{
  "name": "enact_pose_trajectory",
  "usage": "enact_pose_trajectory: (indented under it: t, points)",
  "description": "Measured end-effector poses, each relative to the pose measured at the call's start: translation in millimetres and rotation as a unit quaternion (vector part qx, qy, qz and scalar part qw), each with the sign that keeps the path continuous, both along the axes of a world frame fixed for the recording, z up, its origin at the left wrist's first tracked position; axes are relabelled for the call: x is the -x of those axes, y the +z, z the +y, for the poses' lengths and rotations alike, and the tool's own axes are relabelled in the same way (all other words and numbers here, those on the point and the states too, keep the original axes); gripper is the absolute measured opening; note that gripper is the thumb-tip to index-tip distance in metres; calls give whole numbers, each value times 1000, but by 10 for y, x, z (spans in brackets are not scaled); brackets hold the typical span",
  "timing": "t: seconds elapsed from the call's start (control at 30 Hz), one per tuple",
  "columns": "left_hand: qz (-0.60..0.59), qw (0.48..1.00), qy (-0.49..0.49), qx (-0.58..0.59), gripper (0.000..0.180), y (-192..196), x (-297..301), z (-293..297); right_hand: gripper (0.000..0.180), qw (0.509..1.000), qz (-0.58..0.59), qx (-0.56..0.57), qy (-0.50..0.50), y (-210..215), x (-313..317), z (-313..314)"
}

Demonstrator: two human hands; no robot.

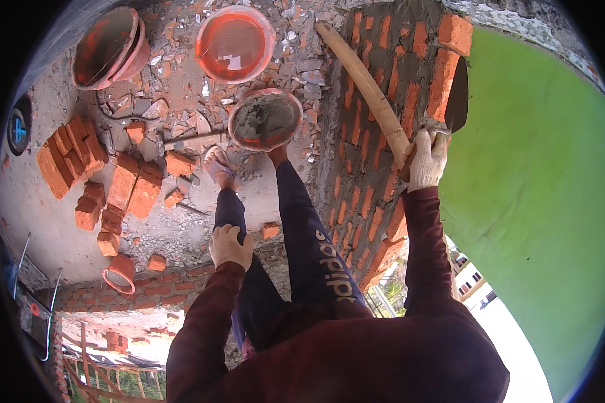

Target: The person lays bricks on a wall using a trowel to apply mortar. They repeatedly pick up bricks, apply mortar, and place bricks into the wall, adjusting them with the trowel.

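Dark red cloth (356,356) is closest, and past it the cream-gloved right hand (428,158) holds a dark metal trowel (458,97) that points long-ways ahead of that hand beside an orange brick wall (368,200), while the cream-gloved left hand (232,246) lies loose on a dark blue trouser leg (230,209).

Pale lettering (335,267) runs down the right leg of the dark trousers (305,235).

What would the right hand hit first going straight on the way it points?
Probably the long orange brick on the wall, just past the right hand and beside the trowel; depth is unclear.
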State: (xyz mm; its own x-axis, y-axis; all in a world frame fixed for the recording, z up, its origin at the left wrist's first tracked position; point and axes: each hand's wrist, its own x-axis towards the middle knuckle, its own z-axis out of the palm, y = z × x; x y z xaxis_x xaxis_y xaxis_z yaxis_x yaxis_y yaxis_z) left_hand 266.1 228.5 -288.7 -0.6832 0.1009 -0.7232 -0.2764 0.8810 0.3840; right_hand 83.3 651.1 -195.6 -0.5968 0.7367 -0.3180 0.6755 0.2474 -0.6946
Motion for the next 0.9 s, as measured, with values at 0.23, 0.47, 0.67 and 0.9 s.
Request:
enact_pose_trajectory:
  t: [0.23, 0.47, 0.67, 0.9]
  points:
    - [-5, 999, -45, -30, 32, 54, -85, -136, 34, 826, -412, -96, 373, -553, -979, -797]
    - [-30, 997, -68, -27, 37, -60, -424, -184, 33, 727, -442, -162, 499, -2223, -714, -889]
    - [2, 998, -53, -37, 59, -306, -220, -111, 33, 778, -354, -193, 482, -2737, -835, -1020]
    - [56, 960, 238, -137, 55, -940, 293, 688, 33, 777, -315, -168, 519, -3185, -893, -1170]
